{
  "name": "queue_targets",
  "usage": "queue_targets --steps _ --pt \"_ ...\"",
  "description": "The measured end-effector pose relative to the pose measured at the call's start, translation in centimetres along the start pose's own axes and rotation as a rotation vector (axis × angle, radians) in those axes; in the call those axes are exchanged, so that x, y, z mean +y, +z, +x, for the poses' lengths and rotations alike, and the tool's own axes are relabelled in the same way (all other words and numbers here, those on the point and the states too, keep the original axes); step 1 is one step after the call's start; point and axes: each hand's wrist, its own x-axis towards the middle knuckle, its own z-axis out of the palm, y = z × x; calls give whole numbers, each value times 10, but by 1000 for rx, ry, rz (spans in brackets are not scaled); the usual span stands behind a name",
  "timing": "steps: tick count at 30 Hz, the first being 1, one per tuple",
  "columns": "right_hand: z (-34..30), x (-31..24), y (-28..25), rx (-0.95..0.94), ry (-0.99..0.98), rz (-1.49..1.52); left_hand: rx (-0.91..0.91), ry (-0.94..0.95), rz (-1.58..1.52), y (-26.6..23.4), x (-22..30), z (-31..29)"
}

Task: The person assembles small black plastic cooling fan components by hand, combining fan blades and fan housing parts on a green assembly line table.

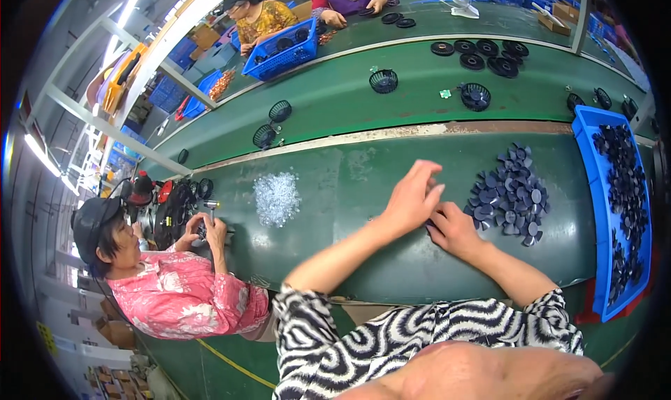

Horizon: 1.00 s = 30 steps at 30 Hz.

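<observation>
The left hand is loosely spread; the right hand curls near the fan blades, palm hidden, so I cannot tell what it pinches.

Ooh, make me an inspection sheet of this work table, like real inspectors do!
Surface: green worktop, a pale scuff.
Things: loose pile of dark fan blades; more in the blue tray, right; small clear pieces, left.
Clutter: black parts near the person in pink.
Grips: left grip, thumb and fingers apart; right grip, beside the blades, hold unclear.
Cables: nothing seen for certain.
Surroundings: person in pink, left; round black cages on the green strip beyond.
</observation>
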Motion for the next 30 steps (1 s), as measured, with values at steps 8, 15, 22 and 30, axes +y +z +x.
queue_targets --steps 8,15,22,30 --pt "2 6 4 30 15 185 126 683 1063 -33 -139 187" --pt "6 7 -2 -34 36 253 46 201 1175 -21 -199 232" --pt "3 10 1 -21 42 244 34 197 1144 -11 -98 155" --pt "3 6 2 3 11 193 -429 -175 595 -26 -47 21"
